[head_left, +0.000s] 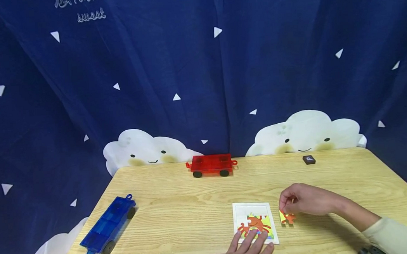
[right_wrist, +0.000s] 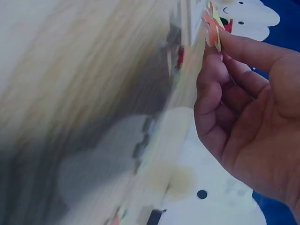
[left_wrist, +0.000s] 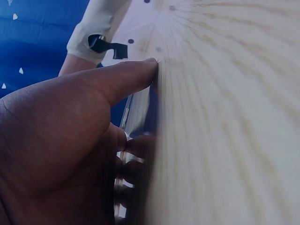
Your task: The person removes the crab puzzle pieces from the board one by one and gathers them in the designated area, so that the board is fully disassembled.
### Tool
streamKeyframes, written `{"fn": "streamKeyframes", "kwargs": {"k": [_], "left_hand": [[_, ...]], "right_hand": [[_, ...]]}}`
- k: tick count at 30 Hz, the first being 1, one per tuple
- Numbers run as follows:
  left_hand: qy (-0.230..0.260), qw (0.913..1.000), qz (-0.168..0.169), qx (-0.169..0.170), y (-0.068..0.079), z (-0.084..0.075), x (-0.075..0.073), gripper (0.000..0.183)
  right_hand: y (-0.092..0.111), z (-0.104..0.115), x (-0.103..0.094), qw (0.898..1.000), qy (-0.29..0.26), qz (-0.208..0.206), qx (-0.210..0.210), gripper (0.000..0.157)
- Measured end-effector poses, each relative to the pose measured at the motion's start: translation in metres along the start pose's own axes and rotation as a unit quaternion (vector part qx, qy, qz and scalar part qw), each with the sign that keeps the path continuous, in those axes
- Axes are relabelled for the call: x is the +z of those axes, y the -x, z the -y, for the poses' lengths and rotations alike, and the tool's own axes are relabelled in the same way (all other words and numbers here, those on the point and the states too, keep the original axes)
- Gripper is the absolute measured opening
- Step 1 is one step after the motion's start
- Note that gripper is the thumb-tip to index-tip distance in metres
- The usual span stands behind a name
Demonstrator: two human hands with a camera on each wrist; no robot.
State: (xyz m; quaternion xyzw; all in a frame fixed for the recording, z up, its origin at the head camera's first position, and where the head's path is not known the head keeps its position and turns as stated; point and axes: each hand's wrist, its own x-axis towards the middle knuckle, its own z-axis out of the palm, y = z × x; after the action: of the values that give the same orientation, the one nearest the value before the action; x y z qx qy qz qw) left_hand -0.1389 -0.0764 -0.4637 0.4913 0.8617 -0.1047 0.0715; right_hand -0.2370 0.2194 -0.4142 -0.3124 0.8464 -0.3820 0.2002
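Puzzle piece (head_left: pixel 287 218) pinched beside a half-hidden crab board (head_left: pixel 239 211)

From my end, the right hand (head_left: pixel 309 200) holds the piece between thumb and forefinger, its other fingers curled in, just right of the board. The grip hides much of the piece, so I get only orange and yellow with a notched edge, and cannot tell whether it touches the table (head_left: pixel 174 226). In the right wrist view, small shapes (right_wrist: pixel 141 147) along the table blur too much for me to name.

The left hand (head_left: pixel 244 252) lies with fingers straight and spread over the board's lower part, grasping nothing I can see. It covers some of the orange crab, and the bottom of my head view cuts the hand off. The left wrist view gives me palm and thumb, the other fingers lost in shadow.

Farther off sit a red wagon (head_left: pixel 211 164), a small dark block (head_left: pixel 309 159) and, well left, a blue wagon (head_left: pixel 109 225). Near the right sleeve (head_left: pixel 395 233), a dark object (head_left: pixel 372 251) is cropped; I can't make it out.
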Motion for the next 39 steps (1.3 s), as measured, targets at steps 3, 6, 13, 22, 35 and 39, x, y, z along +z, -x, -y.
{"fn": "streamKeyframes", "kwargs": {"k": [3, 6, 13, 22, 35, 39], "left_hand": [[-0.003, 1.0, 0.002, -0.005, -0.001, 0.0, 0.0, 0.075], [0.017, 0.9998, 0.009, -0.005, -0.002, 0.0, 0.001, 0.075], [0.0, 1.0, 0.002, -0.001, -0.001, 0.0, 0.003, 0.075], [-0.002, 0.9999, 0.011, -0.004, -0.001, 0.0, 0.001, 0.075], [-0.011, 0.9999, 0.01, -0.006, -0.002, -0.001, 0.002, 0.075], [-0.029, 0.9995, 0.01, -0.003, -0.002, 0.0, 0.002, 0.076]], "right_hand": [[0.007, -0.007, 0.001, 1.0, -0.019, 0.018, 0.004, 0.007], [0.01, -0.013, 0.005, 0.999, -0.034, 0.029, 0.003, 0.007], [0.011, -0.019, 0.008, 0.999, -0.033, 0.032, -0.023, 0.006], [0.012, -0.021, 0.012, 0.998, -0.046, 0.036, -0.025, 0.005], [0.018, -0.017, 0.008, 0.997, 0.048, -0.022, -0.065, 0.012], [0.018, -0.013, 0.005, 0.994, 0.072, -0.032, -0.072, 0.011]]}}
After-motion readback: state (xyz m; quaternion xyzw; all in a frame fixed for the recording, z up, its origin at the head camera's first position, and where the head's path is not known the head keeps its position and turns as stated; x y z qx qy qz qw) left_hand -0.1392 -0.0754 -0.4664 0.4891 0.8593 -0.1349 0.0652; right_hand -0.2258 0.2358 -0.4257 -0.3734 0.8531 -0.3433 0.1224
